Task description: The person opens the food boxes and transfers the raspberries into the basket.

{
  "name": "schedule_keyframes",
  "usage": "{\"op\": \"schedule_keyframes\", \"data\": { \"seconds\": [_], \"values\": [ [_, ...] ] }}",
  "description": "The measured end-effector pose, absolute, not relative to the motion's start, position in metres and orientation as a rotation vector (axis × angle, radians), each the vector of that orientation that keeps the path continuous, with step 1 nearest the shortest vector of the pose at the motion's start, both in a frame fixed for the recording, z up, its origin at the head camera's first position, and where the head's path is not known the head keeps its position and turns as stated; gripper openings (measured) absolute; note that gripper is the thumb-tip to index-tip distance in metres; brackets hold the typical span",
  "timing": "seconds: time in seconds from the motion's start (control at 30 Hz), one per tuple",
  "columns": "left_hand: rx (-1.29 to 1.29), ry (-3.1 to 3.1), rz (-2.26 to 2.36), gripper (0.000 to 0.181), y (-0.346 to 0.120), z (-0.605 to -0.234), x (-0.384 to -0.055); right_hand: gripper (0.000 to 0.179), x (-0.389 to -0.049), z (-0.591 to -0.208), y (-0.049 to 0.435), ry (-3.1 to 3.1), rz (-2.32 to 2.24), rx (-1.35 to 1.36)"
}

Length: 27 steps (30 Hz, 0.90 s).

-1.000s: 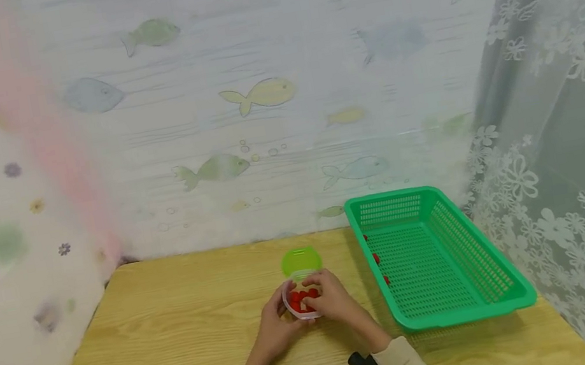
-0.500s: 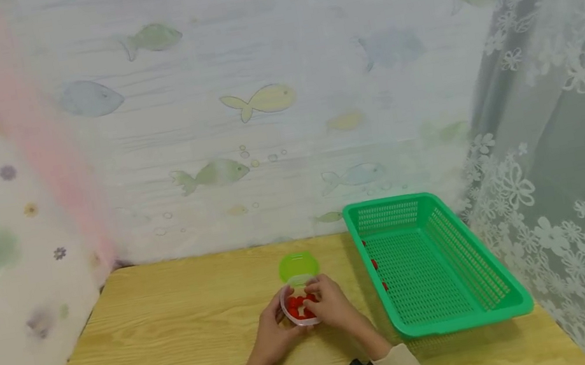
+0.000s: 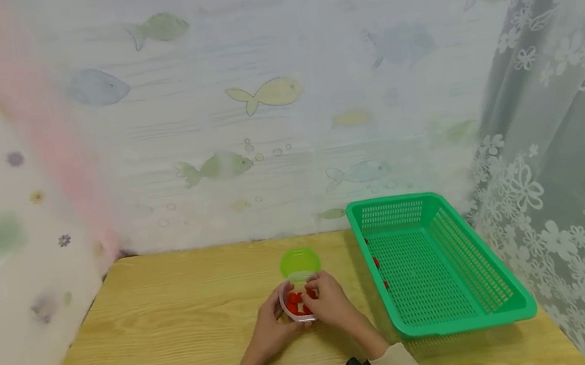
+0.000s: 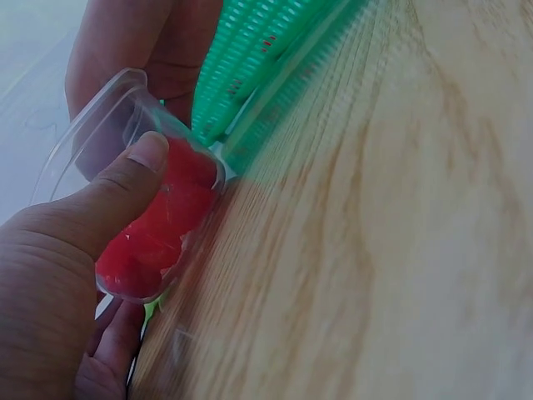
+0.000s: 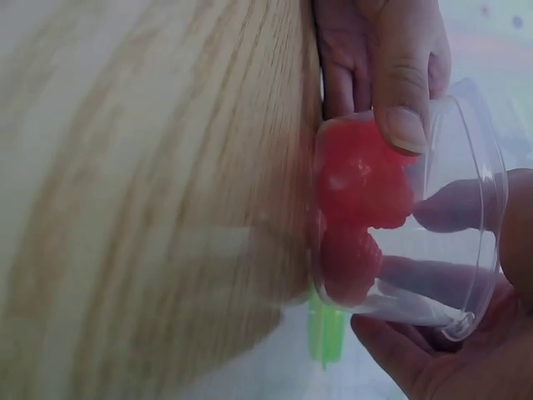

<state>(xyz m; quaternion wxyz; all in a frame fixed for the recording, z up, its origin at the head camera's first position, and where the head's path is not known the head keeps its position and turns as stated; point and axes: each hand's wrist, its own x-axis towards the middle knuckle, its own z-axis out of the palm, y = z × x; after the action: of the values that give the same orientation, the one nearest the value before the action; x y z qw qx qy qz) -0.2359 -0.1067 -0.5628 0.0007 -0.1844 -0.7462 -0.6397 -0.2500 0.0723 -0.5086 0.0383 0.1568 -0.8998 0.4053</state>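
A clear plastic tub (image 3: pixel 305 318) holding several rounded red pieces (image 5: pixel 362 179) stands on the table in front of me. My left hand (image 3: pixel 272 331) grips it from the left side; in the left wrist view the thumb (image 4: pixel 117 192) presses along its wall. My right hand (image 3: pixel 337 304) reaches over the rim from the right, thumb and a finger down inside the tub. In the right wrist view that thumb (image 5: pixel 454 208) meets one red piece, with another finger lower down by a second piece. Whether they pinch one, I cannot tell.
Behind the tub lies a lime-green lid (image 3: pixel 299 263). To the right stands a large green mesh basket (image 3: pixel 430 275), a few red pieces along its left wall. The wooden table (image 3: pixel 178 331) ends at a fish-patterned curtain (image 3: pixel 275 146) at the back.
The view has shifted slightly with the head. Both hands stay at the tub; the right fingers move only a little among the red pieces.
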Motion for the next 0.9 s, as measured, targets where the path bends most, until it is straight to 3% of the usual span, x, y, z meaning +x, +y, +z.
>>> {"op": "schedule_keyframes", "data": {
  "seconds": [0.9],
  "values": [
    [-0.605,-2.407,-1.986,0.090,-0.105,-0.559,-0.233,0.005,-0.256,-0.488,0.089,-2.987,1.039,0.597]
  ]
}}
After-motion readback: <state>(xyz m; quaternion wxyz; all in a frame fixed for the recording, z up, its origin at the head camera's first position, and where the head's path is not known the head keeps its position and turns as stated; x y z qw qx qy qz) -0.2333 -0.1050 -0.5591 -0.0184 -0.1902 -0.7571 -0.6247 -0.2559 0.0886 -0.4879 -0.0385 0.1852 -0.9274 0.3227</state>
